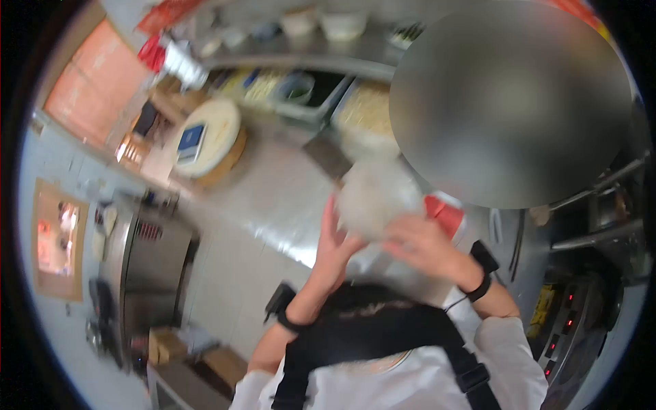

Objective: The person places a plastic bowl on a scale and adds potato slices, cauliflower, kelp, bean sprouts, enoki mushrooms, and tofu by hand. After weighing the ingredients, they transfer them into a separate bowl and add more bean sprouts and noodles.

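Note:
A whitish, cloudy plastic bag [380, 195], rounded and blurred by motion, is held up in front of my body, above the steel counter. My left hand [333, 247] grips its left side, fingers along the edge and thumb toward the front. On the lower right of the bag, my right hand [425, 247] has its fingers curled against the plastic. What the bag contains cannot be made out. Just behind it lies a dark, flat rectangular piece [326, 156]. A red-and-white packet [445, 216] is close to my right hand.
A round board [229, 126] bears a small scale with a blue top [192, 143]. Food tubs [365, 109] line the counter's back, below a shelf with bowls [344, 26]. A control panel with red lights [569, 322] stands at right. Cardboard boxes [167, 345] sit lower left.

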Available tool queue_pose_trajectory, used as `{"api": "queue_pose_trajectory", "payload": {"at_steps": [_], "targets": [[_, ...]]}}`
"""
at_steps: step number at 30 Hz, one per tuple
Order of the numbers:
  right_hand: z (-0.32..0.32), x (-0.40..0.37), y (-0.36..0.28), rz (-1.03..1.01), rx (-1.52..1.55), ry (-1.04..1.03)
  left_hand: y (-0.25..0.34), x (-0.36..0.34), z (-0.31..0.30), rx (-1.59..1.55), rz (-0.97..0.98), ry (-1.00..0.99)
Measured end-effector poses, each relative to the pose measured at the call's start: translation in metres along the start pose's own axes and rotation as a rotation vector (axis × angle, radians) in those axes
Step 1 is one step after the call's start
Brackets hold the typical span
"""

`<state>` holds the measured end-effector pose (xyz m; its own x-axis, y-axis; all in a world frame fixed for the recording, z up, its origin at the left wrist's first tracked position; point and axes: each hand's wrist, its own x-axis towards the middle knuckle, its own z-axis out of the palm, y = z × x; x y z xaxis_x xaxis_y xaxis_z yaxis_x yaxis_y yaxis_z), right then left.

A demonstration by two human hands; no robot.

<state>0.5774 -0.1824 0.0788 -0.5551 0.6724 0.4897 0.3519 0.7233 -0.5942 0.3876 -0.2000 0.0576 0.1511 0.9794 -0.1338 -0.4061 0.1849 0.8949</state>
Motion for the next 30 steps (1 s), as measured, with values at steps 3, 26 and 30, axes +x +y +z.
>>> {"api": "queue_pose_trajectory", "payload": {"at_steps": [3, 26, 30], "targets": [[-0.011, 0.005, 0.001, -0.055, -0.025, -0.348, -0.006, 0.01, 0.005, 0.068, -0.123, -0.079], [-0.419, 0.005, 0.479, 0.664, -1.456, -0.217, -0.048, -0.036, -0.086, -0.17, -0.322, 0.505], [-0.422, -0.001, 0.476, 0.662, -1.562, -0.16, -0.053, -0.011, -0.12, -0.131, -0.292, 0.569]]}}
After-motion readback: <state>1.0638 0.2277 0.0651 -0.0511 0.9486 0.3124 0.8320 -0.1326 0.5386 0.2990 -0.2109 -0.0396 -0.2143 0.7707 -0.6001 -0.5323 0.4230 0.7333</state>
